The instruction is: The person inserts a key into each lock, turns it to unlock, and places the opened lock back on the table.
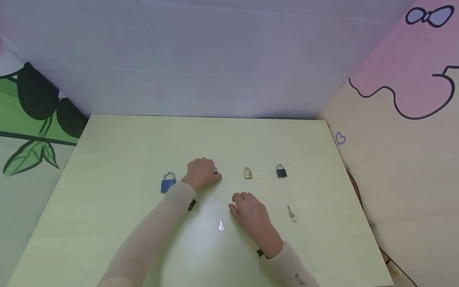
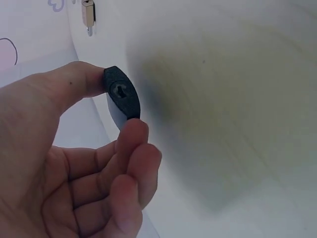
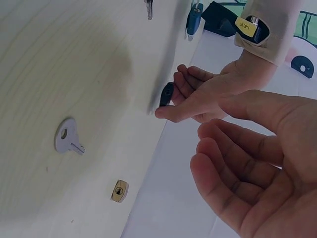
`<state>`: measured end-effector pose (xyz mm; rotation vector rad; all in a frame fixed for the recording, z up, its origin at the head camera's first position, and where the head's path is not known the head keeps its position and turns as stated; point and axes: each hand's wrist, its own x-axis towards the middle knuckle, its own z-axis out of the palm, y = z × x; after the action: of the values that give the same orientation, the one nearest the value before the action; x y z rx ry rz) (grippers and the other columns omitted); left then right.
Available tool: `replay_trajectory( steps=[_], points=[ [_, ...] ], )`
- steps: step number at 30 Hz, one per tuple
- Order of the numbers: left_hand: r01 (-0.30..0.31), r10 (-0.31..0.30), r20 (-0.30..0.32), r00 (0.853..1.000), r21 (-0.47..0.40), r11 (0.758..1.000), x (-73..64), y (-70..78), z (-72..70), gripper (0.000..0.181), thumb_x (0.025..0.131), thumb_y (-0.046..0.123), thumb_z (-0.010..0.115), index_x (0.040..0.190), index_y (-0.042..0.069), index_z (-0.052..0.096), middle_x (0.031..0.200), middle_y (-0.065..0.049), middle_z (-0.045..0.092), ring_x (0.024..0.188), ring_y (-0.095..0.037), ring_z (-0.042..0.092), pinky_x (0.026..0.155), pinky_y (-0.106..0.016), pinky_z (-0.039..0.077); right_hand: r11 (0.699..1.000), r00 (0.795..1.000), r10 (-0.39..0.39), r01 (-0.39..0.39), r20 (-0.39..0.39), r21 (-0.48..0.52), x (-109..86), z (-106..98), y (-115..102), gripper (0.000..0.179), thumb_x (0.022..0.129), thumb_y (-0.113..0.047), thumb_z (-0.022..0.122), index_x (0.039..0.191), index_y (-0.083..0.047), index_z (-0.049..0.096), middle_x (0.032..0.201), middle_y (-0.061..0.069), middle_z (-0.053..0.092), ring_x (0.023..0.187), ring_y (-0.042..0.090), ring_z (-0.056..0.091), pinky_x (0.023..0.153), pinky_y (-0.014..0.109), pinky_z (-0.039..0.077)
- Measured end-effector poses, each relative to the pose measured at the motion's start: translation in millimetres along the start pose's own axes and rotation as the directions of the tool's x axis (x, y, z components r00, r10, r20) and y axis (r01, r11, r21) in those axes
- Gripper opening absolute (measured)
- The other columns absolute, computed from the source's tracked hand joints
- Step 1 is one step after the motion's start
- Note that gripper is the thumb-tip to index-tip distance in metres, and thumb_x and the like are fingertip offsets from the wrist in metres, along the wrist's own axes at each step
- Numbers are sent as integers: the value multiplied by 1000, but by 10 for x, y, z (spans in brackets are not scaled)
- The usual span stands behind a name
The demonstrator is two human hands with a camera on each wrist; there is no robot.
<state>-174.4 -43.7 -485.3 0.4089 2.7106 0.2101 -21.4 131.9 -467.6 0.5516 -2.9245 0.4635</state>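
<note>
My left hand (image 1: 202, 173) pinches a black padlock (image 2: 121, 91) between thumb and fingers, its keyhole face turned toward the left wrist camera. In the head view that hand hides most of the lock, and part of a shackle shows beside the fingers. My right hand (image 1: 254, 217) hovers over the table with loosely bent fingers and holds nothing. Nearest to it lies a small silver key (image 1: 221, 226). A brass padlock (image 1: 248, 173) lies beyond the right hand. To the left of my left hand is a blue padlock (image 1: 167, 184).
Farther right on the pale table (image 1: 143, 139) lies another black padlock (image 1: 281, 171). A key with a ring (image 1: 292, 214) is right of my right hand. Another key (image 3: 149, 9) shows near the blue padlock in the right wrist view. A pale wall (image 1: 201, 59) rises behind the table.
</note>
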Motion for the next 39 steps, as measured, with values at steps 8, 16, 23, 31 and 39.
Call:
replay_trajectory(
  steps=[8,16,23,31,39],
  points=[
    [11,-10,-30,1000,26,1000,-145,29,-210,45,88,50,63,63,13,54,55,2,38,51,-15,41,47,-30,30,999,992,44,-46,121,12,-36,69,-60,17,91,-21,74,96,-5,69,82,4,62,68,14,56,54,23,48],
    [10,-8,-56,998,41,999,-323,56,-508,46,88,47,58,59,15,42,54,3,30,49,-13,30,46,-28,23,991,967,128,-130,221,-3,-77,153,-188,17,90,-21,74,86,-6,66,72,0,56,62,11,48,51,25,44],
    [23,-22,-66,998,10,1000,-426,30,-601,43,85,39,57,56,16,36,54,4,25,51,-13,23,47,-28,19,995,968,85,-67,237,-80,-192,339,-328,24,88,-24,75,76,-9,62,69,0,57,62,14,56,47,29,45],
    [14,-14,-60,998,4,1000,-461,31,-634,44,86,40,57,56,17,35,53,5,24,51,-12,22,47,-27,19,987,976,71,-39,205,-155,-240,466,-379,24,87,-25,75,74,-9,63,65,0,56,60,14,56,46,28,45],
    [9,-9,-63,998,-11,1000,-473,22,-623,43,85,40,58,56,16,37,53,5,26,50,-13,24,46,-28,20,988,975,93,-65,203,-142,-236,484,-420,24,87,-23,76,75,-7,63,66,1,58,57,13,54,46,29,46]
  ],
)
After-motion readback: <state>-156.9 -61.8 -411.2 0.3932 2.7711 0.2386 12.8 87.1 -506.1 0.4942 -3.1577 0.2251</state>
